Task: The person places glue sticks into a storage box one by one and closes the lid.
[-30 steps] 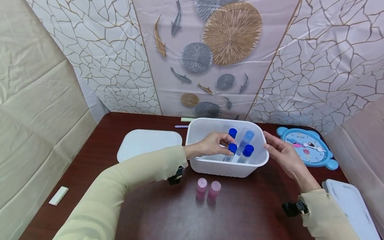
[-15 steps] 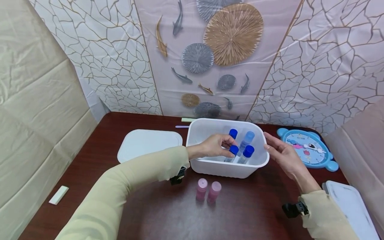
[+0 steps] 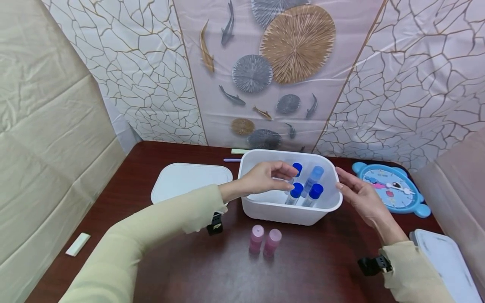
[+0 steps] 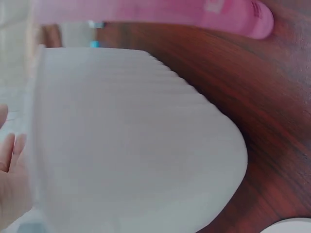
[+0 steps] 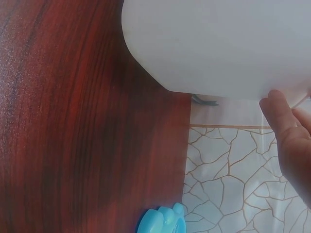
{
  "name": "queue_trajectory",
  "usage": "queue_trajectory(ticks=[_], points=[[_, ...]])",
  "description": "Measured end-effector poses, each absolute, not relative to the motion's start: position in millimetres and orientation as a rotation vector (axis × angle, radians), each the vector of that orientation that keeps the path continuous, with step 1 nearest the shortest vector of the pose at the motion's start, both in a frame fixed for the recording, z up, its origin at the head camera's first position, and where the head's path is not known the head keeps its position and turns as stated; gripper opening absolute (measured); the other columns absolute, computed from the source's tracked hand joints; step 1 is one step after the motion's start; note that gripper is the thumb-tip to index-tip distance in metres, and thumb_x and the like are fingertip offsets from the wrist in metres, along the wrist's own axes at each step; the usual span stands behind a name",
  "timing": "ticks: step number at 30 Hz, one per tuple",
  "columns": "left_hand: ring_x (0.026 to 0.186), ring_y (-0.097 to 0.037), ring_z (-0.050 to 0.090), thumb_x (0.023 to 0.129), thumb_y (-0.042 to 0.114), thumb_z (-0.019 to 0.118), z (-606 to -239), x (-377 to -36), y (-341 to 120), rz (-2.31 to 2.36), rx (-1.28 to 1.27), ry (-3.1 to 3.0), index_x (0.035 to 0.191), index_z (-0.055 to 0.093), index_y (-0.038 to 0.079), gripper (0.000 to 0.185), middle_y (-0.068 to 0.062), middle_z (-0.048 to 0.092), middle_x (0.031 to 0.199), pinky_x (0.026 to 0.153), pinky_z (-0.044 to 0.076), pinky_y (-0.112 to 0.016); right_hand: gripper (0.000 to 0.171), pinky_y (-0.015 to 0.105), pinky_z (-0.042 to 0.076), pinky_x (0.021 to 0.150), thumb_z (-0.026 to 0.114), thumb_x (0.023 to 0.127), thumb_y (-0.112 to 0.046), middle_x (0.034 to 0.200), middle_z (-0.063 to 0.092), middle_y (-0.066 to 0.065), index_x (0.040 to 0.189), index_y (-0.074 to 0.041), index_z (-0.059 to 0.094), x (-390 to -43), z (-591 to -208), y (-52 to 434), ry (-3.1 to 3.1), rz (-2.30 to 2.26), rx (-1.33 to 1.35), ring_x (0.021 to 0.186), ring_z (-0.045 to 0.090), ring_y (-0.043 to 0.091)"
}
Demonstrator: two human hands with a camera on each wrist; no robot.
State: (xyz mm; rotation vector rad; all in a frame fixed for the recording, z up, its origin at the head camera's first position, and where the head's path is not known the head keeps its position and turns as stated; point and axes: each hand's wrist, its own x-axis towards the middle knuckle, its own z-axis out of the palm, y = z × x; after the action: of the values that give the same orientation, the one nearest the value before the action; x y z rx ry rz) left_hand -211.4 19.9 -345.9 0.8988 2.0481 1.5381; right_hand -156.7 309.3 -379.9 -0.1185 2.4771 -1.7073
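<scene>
A white plastic tub (image 3: 291, 215) stands mid-table with several blue-capped tubes (image 3: 296, 189) upright inside it. My left hand (image 3: 289, 179) hovers over the tub's left half, fingers loosely curved just above the caps, with nothing between them. The straight fingers of my right hand (image 3: 341, 179) rest against the tub's right rim. Two pink-capped tubes (image 3: 264, 239) stand on the table in front of the tub. The left wrist view shows the tub's outer wall (image 4: 136, 141) and a pink tube (image 4: 194, 14). The right wrist view shows the tub wall (image 5: 218, 43) beside my fingers (image 5: 291, 131).
A white lid (image 3: 191, 181) lies left of the tub. A blue toy clock (image 3: 390, 187) lies to the right, and another white lid (image 3: 443, 261) at the near right edge. A small white slab (image 3: 77, 244) sits near left. A purple pen (image 3: 231, 160) lies behind the tub.
My left hand has let go of the blue-capped tube it pinched and lifted a little up and left. The right hand stays at the rim.
</scene>
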Motion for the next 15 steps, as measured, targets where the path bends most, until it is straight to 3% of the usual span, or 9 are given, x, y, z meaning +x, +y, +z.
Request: queue_trajectory(ticks=[8,15], points=[[0.100,-0.024,0.064,0.081,-0.002,0.070,-333.9,-177.2,-27.0,1.559,0.994,1.897,0.112,0.061,-0.006,0.033,-0.021,0.065,0.110,0.088,0.052,-0.028,0.062,0.010,0.049,0.081,0.051,0.097,-0.024,0.149,0.023,0.029,0.148,-0.005,0.022,-157.4,-380.5,308.4,2.464,-1.727,-0.136,0.103,0.049,-0.016],[0.110,-0.041,0.057,0.078,-0.006,0.070,-350.7,-150.7,-55.7,1.613,0.866,1.760,0.115,0.057,-0.009,0.040,-0.030,0.059,0.115,0.095,0.049,-0.034,0.063,0.009,0.049,0.081,0.051,0.097,-0.028,0.149,0.025,0.028,0.148,-0.005,0.022,-157.2,-381.0,309.4,2.476,-1.719,-0.150,0.101,0.049,-0.018]])
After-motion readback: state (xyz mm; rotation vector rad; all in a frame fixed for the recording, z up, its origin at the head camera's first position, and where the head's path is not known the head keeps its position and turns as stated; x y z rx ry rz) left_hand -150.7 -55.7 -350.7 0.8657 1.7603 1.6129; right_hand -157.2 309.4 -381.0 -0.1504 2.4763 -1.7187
